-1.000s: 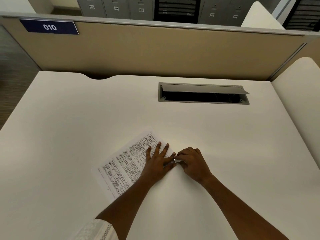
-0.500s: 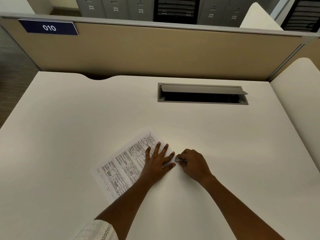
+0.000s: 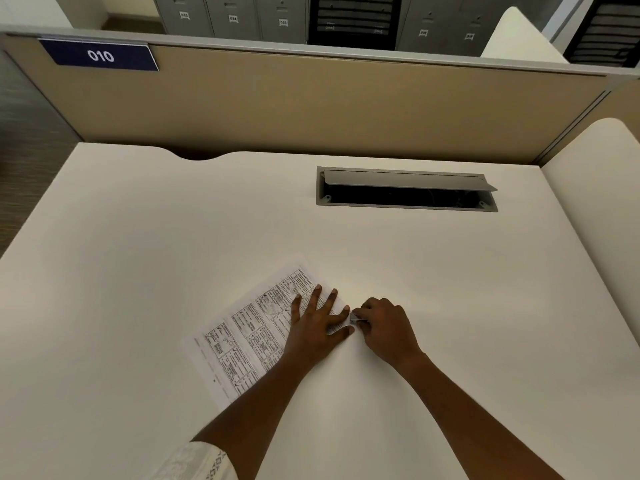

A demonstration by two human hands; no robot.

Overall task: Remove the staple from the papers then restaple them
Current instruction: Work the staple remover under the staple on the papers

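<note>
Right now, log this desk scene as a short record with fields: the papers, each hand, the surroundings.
papers: white printed sheets, flat and angled on the white desk
left hand: flat, fingers spread, pressing the sheets' right end
right hand: fingers curled, pinching a small silver metal object at the sheets' corner; too small to identify
desk fitting: grey rectangular cable hatch, lid raised
backdrop: beige partition panel with blue sign reading 010
</note>
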